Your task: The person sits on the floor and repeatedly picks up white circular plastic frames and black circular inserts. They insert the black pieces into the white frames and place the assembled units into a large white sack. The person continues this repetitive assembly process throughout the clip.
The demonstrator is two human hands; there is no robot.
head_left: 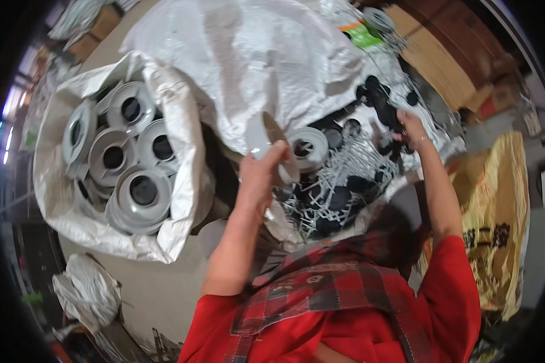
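My left hand [260, 172] is closed on a grey plastic flanged ring [261, 136], held tilted up on edge. Just right of it, another grey flanged ring [307, 149] lies on a heap of thin grey plastic sticks [354, 163] mixed with black round pieces [339, 198]. Further right, my right hand [410, 129] has its fingers curled at the end of a dark cluster of black plastic parts [378, 103]; it seems to grip one, though blur hides the exact hold. To the left, an open white woven sack [184, 115] holds several grey flanged rings [112, 156] with black centres.
A large white woven sack [248, 54] spreads across the far side. A yellow sack [496, 206] stands at the right, below cardboard [433, 60]. Crumpled white plastic [89, 293] lies at the lower left. Behind the heap is a green and orange packet [362, 35].
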